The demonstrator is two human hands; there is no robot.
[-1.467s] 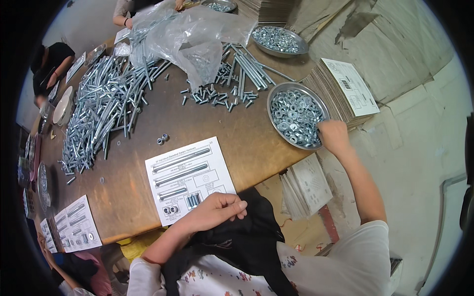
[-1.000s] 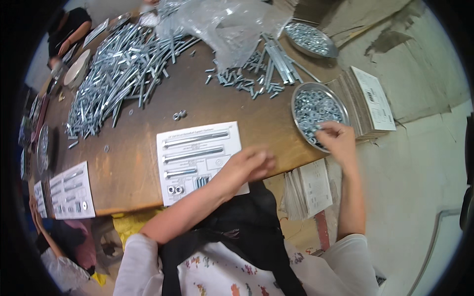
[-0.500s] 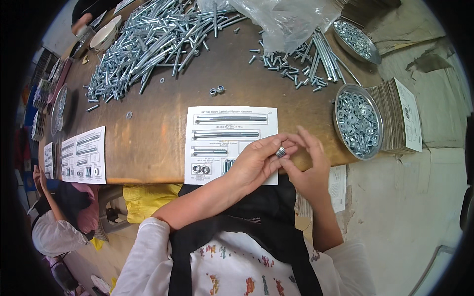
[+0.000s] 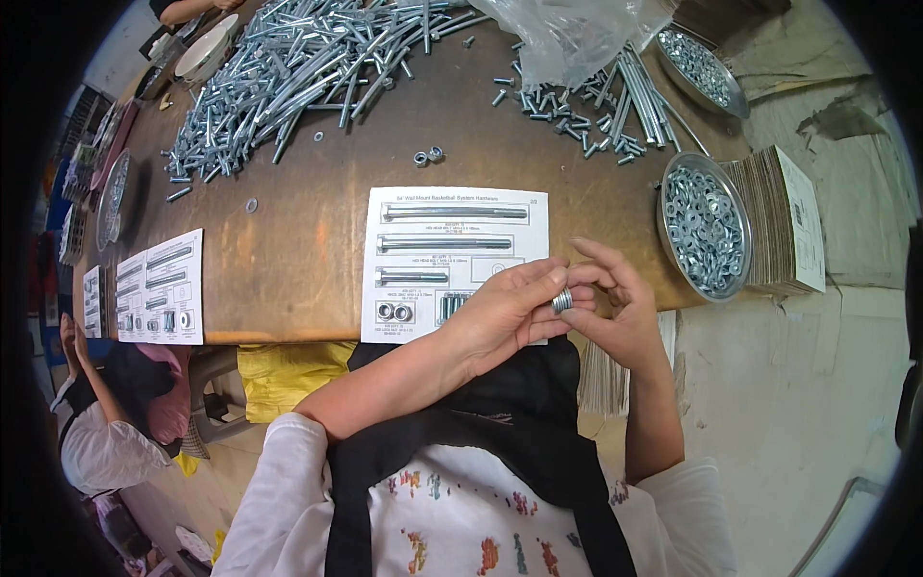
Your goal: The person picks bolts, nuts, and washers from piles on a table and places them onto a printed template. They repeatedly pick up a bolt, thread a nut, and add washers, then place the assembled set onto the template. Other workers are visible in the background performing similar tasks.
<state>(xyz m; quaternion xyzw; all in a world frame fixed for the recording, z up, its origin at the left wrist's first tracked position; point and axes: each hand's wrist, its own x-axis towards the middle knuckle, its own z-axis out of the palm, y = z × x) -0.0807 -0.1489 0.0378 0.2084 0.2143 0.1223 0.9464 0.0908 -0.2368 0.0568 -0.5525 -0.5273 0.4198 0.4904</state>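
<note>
A short stack of silvery washers [image 4: 561, 301] is pinched between my hands, just over the lower right corner of a white printed hardware card [image 4: 535, 223]. My left hand [image 4: 510, 306] grips the stack's left side with thumb and fingers. From the right, my right hand [image 4: 620, 313] has its thumb and curled fingers on the same stack. The card lies at the table's front edge and pictures bolts, nuts and washers; its lower right part is hidden by my hands. Two lock nuts [image 4: 428, 156] sit beyond the card.
A metal bowl of washers [image 4: 705, 229] stands at the right beside stacked cards [image 4: 774, 221]. Far left is a big heap of long bolts [image 4: 279, 87]; shorter bolts [image 4: 567, 115] lie by a plastic bag [image 4: 577, 38]. At the left, a co-worker [image 4: 106, 413] sits near other cards [image 4: 183, 308].
My right hand's raised fingers have curled in toward the washers, and both hands have moved slightly right. The whole view has shifted a little. The far co-worker's arm at top left has moved.
</note>
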